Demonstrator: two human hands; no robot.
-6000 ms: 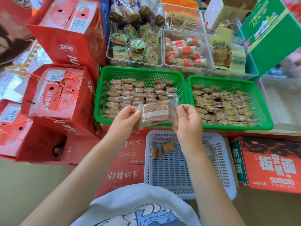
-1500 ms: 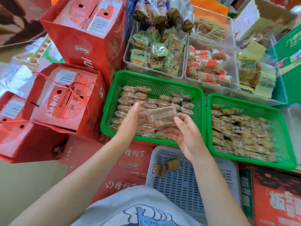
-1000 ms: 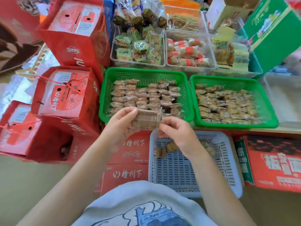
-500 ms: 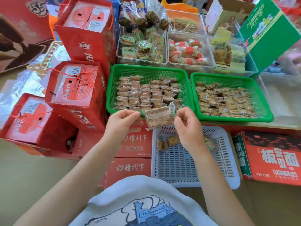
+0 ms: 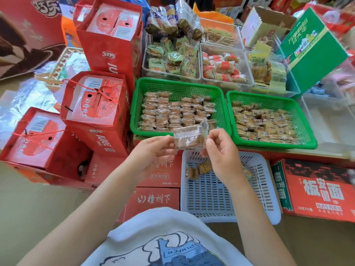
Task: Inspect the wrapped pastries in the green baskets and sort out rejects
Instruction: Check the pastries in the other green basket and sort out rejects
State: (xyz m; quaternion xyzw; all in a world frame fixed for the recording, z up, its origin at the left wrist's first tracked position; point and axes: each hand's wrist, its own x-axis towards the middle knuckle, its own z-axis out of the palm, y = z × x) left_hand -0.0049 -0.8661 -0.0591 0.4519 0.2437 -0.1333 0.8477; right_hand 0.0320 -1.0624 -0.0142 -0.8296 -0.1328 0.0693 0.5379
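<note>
A clear-wrapped brown pastry (image 5: pixel 189 138) is held up between both hands, in front of the left green basket (image 5: pixel 134 104). My left hand (image 5: pixel 153 151) pinches its left end and my right hand (image 5: pixel 221 150) pinches its right end. The left green basket holds neat rows of wrapped pastries (image 5: pixel 176 114). The right green basket (image 5: pixel 269 96) holds a loose heap of wrapped pastries (image 5: pixel 265 123). Below my hands lies a white slotted basket (image 5: pixel 221 194) with a few wrapped pastries (image 5: pixel 197 169) at its far end; my right wrist hides part of them.
Red gift boxes (image 5: pixel 92 104) are stacked to the left. Clear tubs of other wrapped snacks (image 5: pixel 171 60) stand behind the green baskets. A green carton (image 5: pixel 311 52) is at the back right, an empty clear tub (image 5: pixel 326 120) at the right, a red noodle carton (image 5: pixel 315 191) beside the white basket.
Both hands keep holding the same pastry by its ends in front of the left green basket; the wrapper has turned slightly. The camera view has shifted a little.
</note>
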